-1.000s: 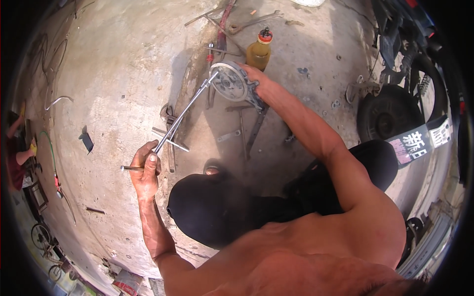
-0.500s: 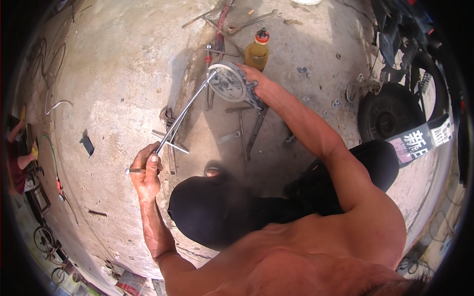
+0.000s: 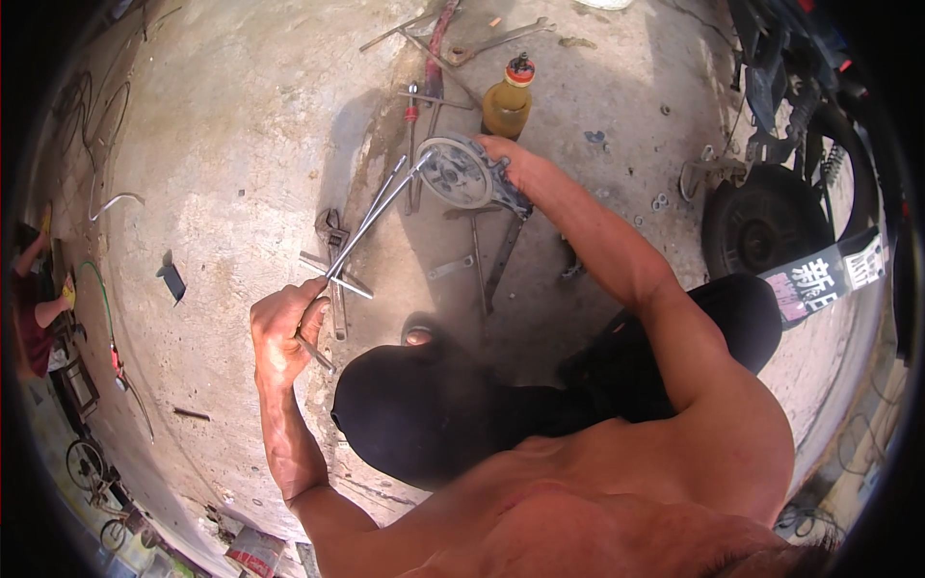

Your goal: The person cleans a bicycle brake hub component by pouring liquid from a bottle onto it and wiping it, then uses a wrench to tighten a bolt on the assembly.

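Observation:
My left hand (image 3: 287, 328) is closed round the handle of a long T-handle socket wrench (image 3: 379, 210). One end of its crossbar sticks out below my fingers toward my knee. The wrench's far tip meets the left side of a round grey metal housing (image 3: 455, 173), which has a rim and a ribbed inner face. My right hand (image 3: 501, 159) grips this housing at its upper right edge; most of those fingers are hidden behind it. Under the held wrench, a second T-handle wrench (image 3: 352, 286) lies on the floor. An adjustable wrench (image 3: 334, 231) lies beside it.
Beyond the housing stands a bottle of yellow liquid (image 3: 506, 108). Near it lie a red-handled screwdriver (image 3: 411, 111) and an open-end wrench (image 3: 511, 36). Several nuts (image 3: 660, 202) are scattered on the right. A motorbike wheel (image 3: 756, 226) is at the right; another person (image 3: 37, 318) is at far left.
My left hand has turned the wrench: its crossbar end pointed left and now points down to the right. The housing has shifted slightly right in the picture, still in my right hand.

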A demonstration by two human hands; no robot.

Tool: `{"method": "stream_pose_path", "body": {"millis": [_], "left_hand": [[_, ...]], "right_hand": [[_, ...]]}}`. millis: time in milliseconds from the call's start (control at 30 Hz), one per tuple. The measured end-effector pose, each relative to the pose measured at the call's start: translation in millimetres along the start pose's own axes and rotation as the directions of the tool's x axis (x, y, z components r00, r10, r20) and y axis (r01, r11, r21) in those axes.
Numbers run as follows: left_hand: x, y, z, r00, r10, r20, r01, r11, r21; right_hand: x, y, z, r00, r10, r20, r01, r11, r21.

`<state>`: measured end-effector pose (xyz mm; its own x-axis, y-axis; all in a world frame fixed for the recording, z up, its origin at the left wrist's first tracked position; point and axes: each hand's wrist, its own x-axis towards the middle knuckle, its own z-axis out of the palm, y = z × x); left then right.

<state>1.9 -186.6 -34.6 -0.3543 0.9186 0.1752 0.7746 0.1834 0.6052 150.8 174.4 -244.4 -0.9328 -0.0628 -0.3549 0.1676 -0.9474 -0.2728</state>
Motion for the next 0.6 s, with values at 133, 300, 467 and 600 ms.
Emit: {"method": "stream_pose_path", "body": {"millis": [133,300,467,600], "left_hand": [[-12.2,-17.6,17.9,0.97,-0.207,-0.13,0.18,0.965,-0.19],[-11.1,-31.8,60.8,0.684,-0.719,0.124,0.356,0.18,-0.917],[-17.9,-35.9,71.4,0.662,-0.745,0.082,0.347,0.208,-0.914],[-50.1,-49.2,62.5,0.604,-0.788,0.12,0.379,0.151,-0.913]], "right_hand": [[-5.8,5.7,42.3,0.953,-0.239,-0.188,0.182,0.943,-0.28],[-3.1,-9.5,36.1,0.888,-0.416,-0.197,0.346,0.885,-0.312],[-0.3,-5.7,38.4,0.905,-0.363,-0.223,0.258,0.884,-0.39],[13.7,24.3,45.0,0.928,-0.279,-0.247,0.159,0.895,-0.416]]}}
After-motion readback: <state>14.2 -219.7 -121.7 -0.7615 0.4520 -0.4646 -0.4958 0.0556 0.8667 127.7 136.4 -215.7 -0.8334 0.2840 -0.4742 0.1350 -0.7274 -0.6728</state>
